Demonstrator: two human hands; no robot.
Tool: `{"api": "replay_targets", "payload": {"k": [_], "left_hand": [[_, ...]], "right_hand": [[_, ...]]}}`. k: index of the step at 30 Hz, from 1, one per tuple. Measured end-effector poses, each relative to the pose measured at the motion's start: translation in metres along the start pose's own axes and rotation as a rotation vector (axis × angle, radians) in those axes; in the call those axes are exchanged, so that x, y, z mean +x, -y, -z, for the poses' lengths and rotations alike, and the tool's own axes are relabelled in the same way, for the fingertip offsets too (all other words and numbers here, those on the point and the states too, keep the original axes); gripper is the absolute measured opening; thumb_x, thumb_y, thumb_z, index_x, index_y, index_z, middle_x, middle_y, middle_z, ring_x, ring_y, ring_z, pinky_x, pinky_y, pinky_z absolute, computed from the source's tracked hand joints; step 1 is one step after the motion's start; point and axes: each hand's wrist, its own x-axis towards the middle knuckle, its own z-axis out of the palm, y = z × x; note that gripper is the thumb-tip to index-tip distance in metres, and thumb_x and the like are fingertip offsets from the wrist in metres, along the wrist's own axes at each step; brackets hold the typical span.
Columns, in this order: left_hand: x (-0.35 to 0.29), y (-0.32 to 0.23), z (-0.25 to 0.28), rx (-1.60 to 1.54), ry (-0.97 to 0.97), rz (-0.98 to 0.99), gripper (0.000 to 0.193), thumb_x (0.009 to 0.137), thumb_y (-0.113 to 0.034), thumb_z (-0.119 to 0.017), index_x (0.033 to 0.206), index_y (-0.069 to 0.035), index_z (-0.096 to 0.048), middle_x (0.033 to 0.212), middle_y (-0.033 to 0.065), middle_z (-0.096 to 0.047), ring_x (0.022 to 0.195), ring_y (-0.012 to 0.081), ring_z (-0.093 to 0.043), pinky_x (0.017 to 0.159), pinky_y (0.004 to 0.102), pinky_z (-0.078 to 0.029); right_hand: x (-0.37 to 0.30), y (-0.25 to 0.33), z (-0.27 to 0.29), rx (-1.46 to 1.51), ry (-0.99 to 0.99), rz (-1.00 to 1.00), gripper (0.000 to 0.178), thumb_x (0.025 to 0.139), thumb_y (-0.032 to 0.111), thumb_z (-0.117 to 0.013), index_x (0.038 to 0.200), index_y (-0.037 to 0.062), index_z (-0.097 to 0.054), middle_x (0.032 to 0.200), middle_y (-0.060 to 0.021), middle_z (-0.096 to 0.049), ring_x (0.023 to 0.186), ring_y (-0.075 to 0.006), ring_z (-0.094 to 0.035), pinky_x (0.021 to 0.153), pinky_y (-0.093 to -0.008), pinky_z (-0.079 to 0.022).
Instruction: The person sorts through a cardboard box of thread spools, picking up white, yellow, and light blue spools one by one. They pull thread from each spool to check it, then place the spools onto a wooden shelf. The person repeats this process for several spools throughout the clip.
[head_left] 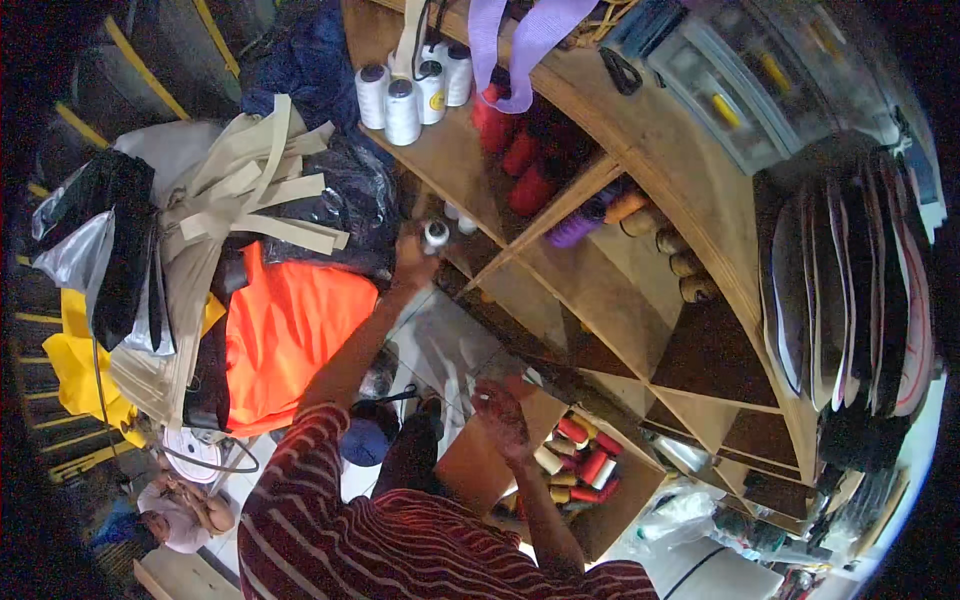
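Note:
My left hand (411, 262) reaches to the wooden shelf's left side, its fingers closed round a white thread spool (435, 236) with a dark top. Just beyond it, more white spools (463, 222) stand in the same compartment. My right hand (500, 412) is raised over the edge of an open cardboard box (470, 462); motion blur hides whether its fingers hold anything. Inside the box lie several red, cream and yellow thread spools (597, 468).
Several white cones (402, 112) stand on the wooden shelf (560, 285); its compartments hold red cones (530, 190) and purple thread (575, 228). Orange fabric (290, 330) and beige strips (250, 190) are piled at left. Another person (185, 510) is at lower left. Plastic drawers (735, 90) stand upper right.

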Motion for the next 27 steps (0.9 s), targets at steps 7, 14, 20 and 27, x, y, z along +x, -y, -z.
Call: {"api": "replay_targets", "payload": {"k": [7,14,20,27], "left_hand": [[0.063,0.182,-0.071,-0.227,0.098,0.347,0.031,0.085,-0.028,-0.063,0.109,-0.008,-0.060,0.108,0.0163,-0.059,0.104,0.0376,-0.054,0.083,0.0506,-0.048],[0.077,0.214,-0.092,0.169,-0.016,-0.220,0.050,0.084,-0.025,-0.068,0.128,-0.007,-0.052,0.118,0.0102,-0.060,0.105,0.0286,-0.059,0.091,0.0422,-0.048],[0.087,0.146,-0.079,-0.086,0.120,-0.058,0.065,0.078,-0.031,-0.076,0.132,-0.004,-0.050,0.124,0.0112,-0.059,0.115,0.0308,-0.056,0.099,0.0426,-0.043],[0.069,0.218,-0.077,-3.304,0.837,0.781,0.064,0.079,-0.045,-0.070,0.129,-0.008,-0.055,0.125,0.0121,-0.060,0.114,0.0340,-0.055,0.095,0.0496,-0.045]], "right_hand": [[-0.036,-0.029,0.082,-0.370,-0.097,-0.070,0.061,0.083,0.026,-0.071,0.134,0.0025,-0.047,0.132,-0.0099,-0.052,0.120,-0.0211,-0.051,0.102,-0.0344,-0.043],[-0.083,-0.058,0.109,-0.307,-0.143,-0.062,0.050,0.087,0.026,-0.063,0.129,0.0013,-0.052,0.125,-0.0106,-0.058,0.112,-0.0227,-0.058,0.098,-0.0340,-0.047],[-0.085,-0.063,0.099,-0.281,-0.222,0.050,0.044,0.086,0.016,-0.065,0.125,0.0004,-0.054,0.122,-0.0104,-0.059,0.106,-0.0209,-0.059,0.095,-0.0328,-0.048],[-0.096,-0.082,0.144,-0.399,-0.114,0.048,0.038,0.088,0.007,-0.062,0.125,0.0000,-0.054,0.122,-0.0109,-0.059,0.103,-0.0185,-0.058,0.093,-0.0317,-0.049]]}}
